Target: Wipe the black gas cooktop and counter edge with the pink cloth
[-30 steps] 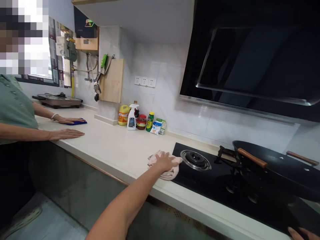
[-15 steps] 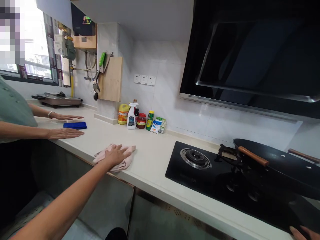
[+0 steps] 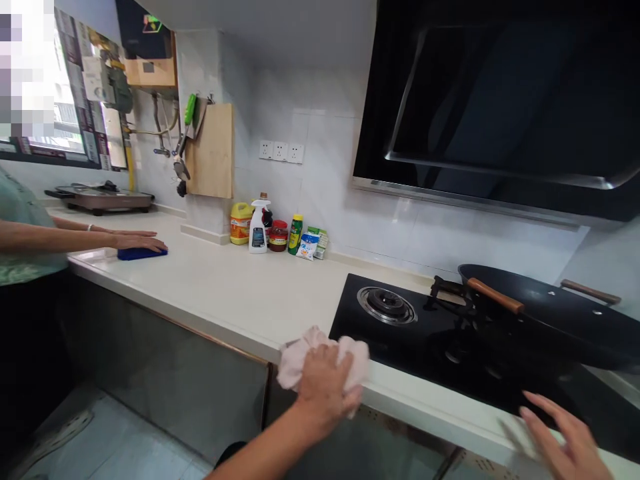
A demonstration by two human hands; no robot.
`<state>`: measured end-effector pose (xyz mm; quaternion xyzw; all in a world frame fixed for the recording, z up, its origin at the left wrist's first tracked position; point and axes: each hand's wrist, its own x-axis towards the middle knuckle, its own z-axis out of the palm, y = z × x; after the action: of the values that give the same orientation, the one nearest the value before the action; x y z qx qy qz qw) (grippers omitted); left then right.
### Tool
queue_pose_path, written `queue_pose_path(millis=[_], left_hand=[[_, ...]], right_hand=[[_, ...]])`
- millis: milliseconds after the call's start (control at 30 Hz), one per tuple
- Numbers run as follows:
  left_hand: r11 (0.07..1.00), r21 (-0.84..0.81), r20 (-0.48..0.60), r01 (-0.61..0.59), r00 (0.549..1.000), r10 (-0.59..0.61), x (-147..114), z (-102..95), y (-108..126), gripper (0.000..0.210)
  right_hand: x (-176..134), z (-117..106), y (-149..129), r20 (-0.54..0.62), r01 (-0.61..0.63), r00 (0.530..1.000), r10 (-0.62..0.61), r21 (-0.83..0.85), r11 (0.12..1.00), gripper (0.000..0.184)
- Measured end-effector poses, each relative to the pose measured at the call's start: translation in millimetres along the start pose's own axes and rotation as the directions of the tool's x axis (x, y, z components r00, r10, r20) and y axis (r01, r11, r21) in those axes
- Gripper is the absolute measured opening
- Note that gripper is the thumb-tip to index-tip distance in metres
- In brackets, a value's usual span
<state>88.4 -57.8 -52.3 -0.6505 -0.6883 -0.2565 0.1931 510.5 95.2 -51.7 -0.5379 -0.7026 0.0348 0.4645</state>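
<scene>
Lower centre, your left hand (image 3: 324,387) grips a pale pink cloth (image 3: 294,363) (crumpled, bunched); lower right, your right hand's (image 3: 570,437) fingers spread apart.

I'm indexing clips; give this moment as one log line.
left hand: gripping pale-pink fabric cloth at white countertop edge | right hand: open, near black glass cooktop

Smooth cream table (image 3: 215,287) lies open from your left hand (image 3: 321,387) to a co-worker's bare hand (image 3: 139,242); a round black wok (image 3: 545,320) bars the way beyond your right hand (image 3: 573,441).
</scene>
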Motion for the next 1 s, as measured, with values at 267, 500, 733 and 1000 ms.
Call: queue_pose_path(millis=[267,500,733,1000], left_hand=[[0.948,-0.271,0.224,-0.167,0.947,0.23,35.1,8.9,94.0,0.063],[0.732,-0.676,0.306,-0.089,0.869,0.389,47.5,-73.8,-20.6,0.044],[0.937,-0.343,0.13,0.07,0.991,-0.027,75.7,-59.3,-123.8,0.052],[0.985,-0.027,0.187,0.171,0.969,-0.163,75.7,-14.9,-166.6,0.048]], right_hand=[[-53.7,73.6,-187.0,0.355,0.268,0.844,-0.402,0.37,0.889,0.045],[-78.5,109.6,-209.1,0.311,0.511,0.788,-0.532,0.152,0.846,0.072],[-68.4,150.5,-264.1,0.357,0.631,0.737,-0.574,-0.062,0.773,0.081],[-39.6,117.5,-197.5,0.263,0.661,0.726,-0.635,-0.014,0.75,0.051]])
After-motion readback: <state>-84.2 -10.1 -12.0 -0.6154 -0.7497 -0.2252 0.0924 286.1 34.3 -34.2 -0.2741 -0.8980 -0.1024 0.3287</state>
